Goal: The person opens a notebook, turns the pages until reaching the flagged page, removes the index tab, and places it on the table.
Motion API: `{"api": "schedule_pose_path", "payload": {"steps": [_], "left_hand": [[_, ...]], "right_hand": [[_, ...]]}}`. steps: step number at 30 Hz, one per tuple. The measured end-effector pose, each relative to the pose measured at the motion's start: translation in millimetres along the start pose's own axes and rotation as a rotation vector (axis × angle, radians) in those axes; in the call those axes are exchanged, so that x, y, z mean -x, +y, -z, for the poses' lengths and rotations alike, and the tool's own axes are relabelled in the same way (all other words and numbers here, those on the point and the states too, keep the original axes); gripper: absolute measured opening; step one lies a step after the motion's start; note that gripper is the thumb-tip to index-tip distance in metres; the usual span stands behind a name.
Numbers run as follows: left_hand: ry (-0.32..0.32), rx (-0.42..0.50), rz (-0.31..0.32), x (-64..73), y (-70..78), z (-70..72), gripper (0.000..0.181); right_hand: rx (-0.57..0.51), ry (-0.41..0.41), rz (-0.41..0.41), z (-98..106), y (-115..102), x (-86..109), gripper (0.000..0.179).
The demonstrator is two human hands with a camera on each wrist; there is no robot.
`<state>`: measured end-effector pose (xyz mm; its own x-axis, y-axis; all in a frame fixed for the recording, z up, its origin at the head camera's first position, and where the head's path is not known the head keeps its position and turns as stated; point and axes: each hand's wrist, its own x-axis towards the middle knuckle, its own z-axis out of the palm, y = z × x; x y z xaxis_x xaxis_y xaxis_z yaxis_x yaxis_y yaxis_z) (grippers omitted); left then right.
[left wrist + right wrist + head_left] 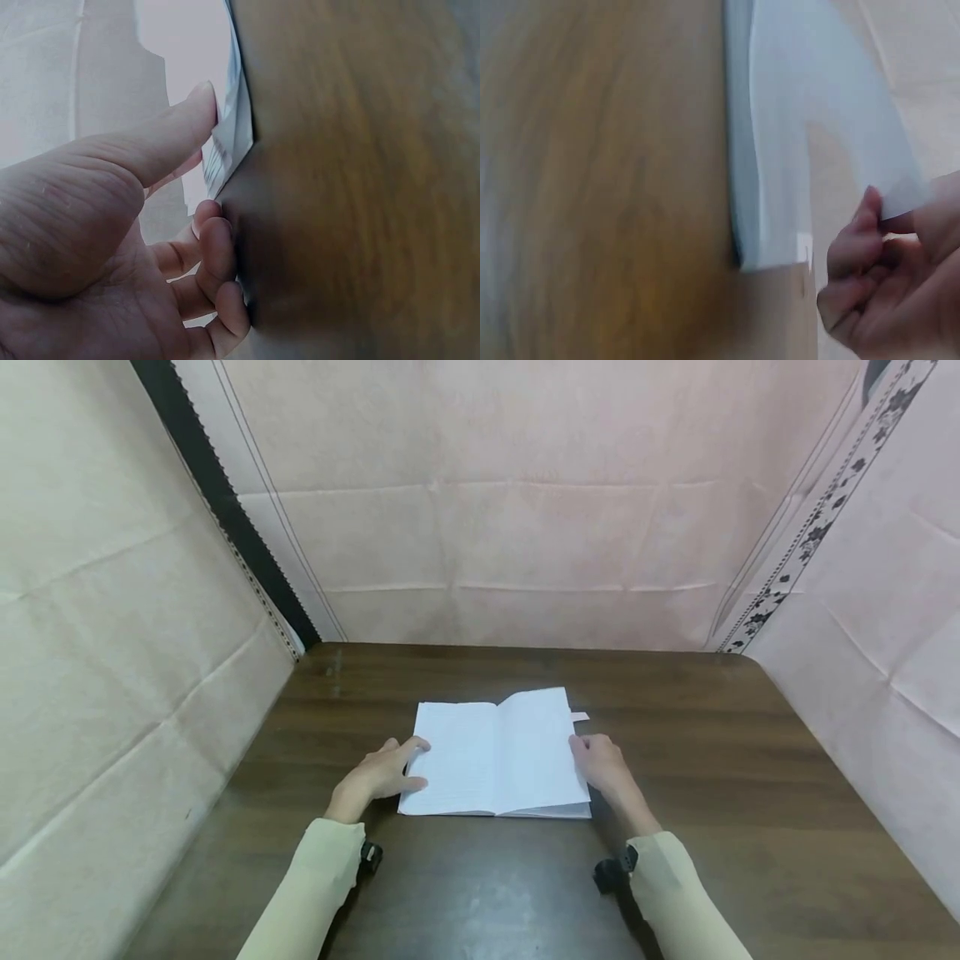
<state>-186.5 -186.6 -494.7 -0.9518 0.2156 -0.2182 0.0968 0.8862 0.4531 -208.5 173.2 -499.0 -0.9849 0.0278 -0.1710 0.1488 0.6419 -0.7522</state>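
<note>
An open notebook [457,760] with white pages lies on the brown table; faint lines cross its left page. My left hand [381,774] is at the notebook's left edge, thumb and index finger resting on the page. In the left wrist view the thumb [180,127] lies straight along the paper, while the lower fingers bend loosely beside the edge. On the other side, my right hand [602,762] pinches the outer edge of a right-hand page [840,90] between thumb and fingers. That page is lifted and bowed above the pages under it.
A small white tab [580,717] sticks out past the notebook's right side. Pale cloth [510,543] hangs behind the wooden table [480,877] and along both sides. Dark wrist devices [611,875] sit at both sleeve cuffs.
</note>
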Motion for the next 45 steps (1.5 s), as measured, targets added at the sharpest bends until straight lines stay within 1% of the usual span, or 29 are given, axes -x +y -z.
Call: {"api": "schedule_pose_path", "payload": {"steps": [3, 5, 9, 12, 14, 19, 22, 25, 28, 31, 36, 39, 42, 45], "left_hand": [[0.002, 0.000, 0.000, 2.2, -2.7, -0.1, 0.061], [0.003, 0.002, -0.001, 2.8, -3.9, 0.3, 0.060], [0.006, 0.009, 0.008, 1.7, -4.6, 1.4, 0.060], [0.005, 0.007, 0.024, 0.3, -5.3, 1.2, 0.059], [-0.002, 0.003, 0.033, -0.2, -6.0, 0.5, 0.059], [-0.012, -0.005, 0.045, -0.4, -8.3, -1.9, 0.059], [-0.007, -0.002, 0.039, 0.0, -8.6, -2.6, 0.059], [-0.007, 0.002, 0.024, 1.0, -8.6, -3.3, 0.058], [-0.010, 0.005, 0.011, 2.0, -10.0, -3.9, 0.060], [-0.007, 0.009, 0.002, 2.0, -12.8, -3.5, 0.059], [-0.003, 0.015, -0.018, -0.7, -15.8, -0.7, 0.047], [-0.007, 0.025, -0.028, -2.9, -15.7, 0.1, 0.050], [-0.012, 0.032, -0.018, -4.7, -15.6, -0.3, 0.055], [-0.017, 0.028, -0.017, -5.4, -15.9, -0.9, 0.056]], "right_hand": [[-0.071, -0.001, 0.022, -3, -8, 2.2, 0.046], [-0.101, -0.002, 0.039, -4, -15, 3.3, 0.047], [-0.148, -0.021, 0.061, -10, -28, 4.5, 0.042], [-0.191, -0.048, 0.059, -15, -37, 6.2, 0.038], [-0.220, -0.051, 0.060, -20, -41, 6.7, 0.034], [-0.256, -0.069, 0.060, -35, -53, 7.8, 0.027], [-0.254, -0.093, 0.059, -45, -58, 8.2, 0.028], [-0.238, -0.111, 0.050, -54, -63, 8.2, 0.035], [-0.225, -0.122, 0.059, -61, -69, 8.3, 0.041], [-0.224, -0.142, 0.093, -67, -77, 8.5, 0.041], [-0.265, -0.175, 0.124, -81, -91, 9.2, 0.039], [-0.279, -0.180, 0.140, -91, -98, 9.1, 0.036], [-0.225, -0.177, 0.171, -101, -103, 9.4, 0.031], [-0.116, -0.156, 0.203, -111, -106, 8.9, 0.027]]}}
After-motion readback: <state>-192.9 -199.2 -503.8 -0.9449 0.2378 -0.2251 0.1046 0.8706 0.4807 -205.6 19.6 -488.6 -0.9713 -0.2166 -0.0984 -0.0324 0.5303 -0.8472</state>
